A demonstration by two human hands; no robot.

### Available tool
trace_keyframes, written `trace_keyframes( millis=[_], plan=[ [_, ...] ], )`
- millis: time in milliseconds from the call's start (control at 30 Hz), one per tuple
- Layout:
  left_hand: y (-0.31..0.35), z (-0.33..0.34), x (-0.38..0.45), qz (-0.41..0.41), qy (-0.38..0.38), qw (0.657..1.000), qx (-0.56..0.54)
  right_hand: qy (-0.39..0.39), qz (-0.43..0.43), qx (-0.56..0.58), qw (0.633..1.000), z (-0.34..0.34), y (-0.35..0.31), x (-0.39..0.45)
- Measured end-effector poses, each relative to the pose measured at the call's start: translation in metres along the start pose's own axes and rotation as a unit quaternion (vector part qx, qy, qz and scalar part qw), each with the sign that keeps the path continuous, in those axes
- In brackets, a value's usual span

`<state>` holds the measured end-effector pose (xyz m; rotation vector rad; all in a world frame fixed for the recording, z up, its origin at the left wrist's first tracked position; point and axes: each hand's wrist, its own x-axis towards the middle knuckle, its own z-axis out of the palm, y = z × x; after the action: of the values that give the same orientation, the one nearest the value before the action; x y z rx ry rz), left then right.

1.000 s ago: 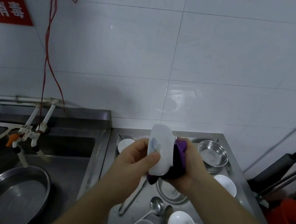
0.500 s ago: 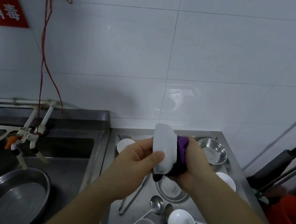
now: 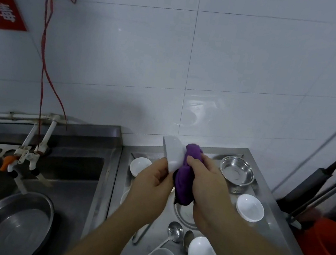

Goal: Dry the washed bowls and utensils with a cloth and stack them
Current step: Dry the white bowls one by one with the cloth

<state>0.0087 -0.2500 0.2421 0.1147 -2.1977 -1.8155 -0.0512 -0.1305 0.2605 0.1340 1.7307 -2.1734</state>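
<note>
From the head camera, the left hand grips a small white ceramic bowl on edge above the steel surface, while the right hand clamps a bunched purple cloth against it. Since a second ago the bowl has turned in the grip, so I judge drying is mid-way; stacking is not yet begun.

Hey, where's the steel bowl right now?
In the head view, the steel bowl sits at the back right of the steel counter, just right of the right hand and behind a white bowl.
</note>
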Motion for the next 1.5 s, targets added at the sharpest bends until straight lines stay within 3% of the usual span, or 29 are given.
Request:
trace_keyframes(
  millis=[167,400,567,700,867,933,1000,1100,1167,1233,1333,1500],
  plan=[
    [-0.005,-0.005,-0.002,0.024,-0.034,0.999,-0.001,-0.023,-0.051,-0.052,0.997,-0.004,0.004,0.005],
    [-0.008,-0.021,-0.01,0.023,-0.074,0.981,0.178,0.017,0.013,-0.029,0.999,-0.006,0.001,0.017],
    [-0.012,-0.028,-0.013,0.062,-0.141,0.912,0.38,-0.018,0.1,0.028,0.994,-0.016,-0.002,0.023],
    [-0.024,-0.025,-0.007,0.091,-0.188,0.846,0.49,-0.055,0.104,0.0,0.993,-0.024,0.008,0.025],
    [-0.038,-0.021,-0.008,0.157,-0.162,0.838,0.497,-0.047,0.153,0.05,0.986,-0.037,0.028,0.026],
    [-0.047,-0.017,-0.01,0.162,-0.128,0.853,0.48,-0.04,0.17,0.093,0.98,-0.041,0.035,0.026],
    [-0.054,-0.011,-0.009,0.133,-0.054,0.893,0.427,-0.039,0.171,0.126,0.976,-0.045,0.04,0.027],
    [-0.062,-0.008,-0.003,-0.007,0.053,0.957,0.284,-0.029,0.157,0.135,0.978,-0.053,0.043,0.029],
    [-0.064,-0.005,0.002,-0.118,0.055,0.979,0.157,-0.019,0.153,0.14,0.978,-0.059,0.043,0.031],
    [-0.064,0.0,0.006,-0.218,0.06,0.974,-0.019,-0.016,0.149,0.145,0.978,-0.066,0.043,0.033],
    [-0.064,0.009,0.01,-0.299,0.077,0.93,-0.199,-0.019,0.138,0.156,0.978,-0.078,0.044,0.035],
    [-0.07,0.032,0.017,-0.302,0.054,0.93,-0.204,0.003,0.121,0.139,0.983,-0.111,0.044,0.039]
  ],
)
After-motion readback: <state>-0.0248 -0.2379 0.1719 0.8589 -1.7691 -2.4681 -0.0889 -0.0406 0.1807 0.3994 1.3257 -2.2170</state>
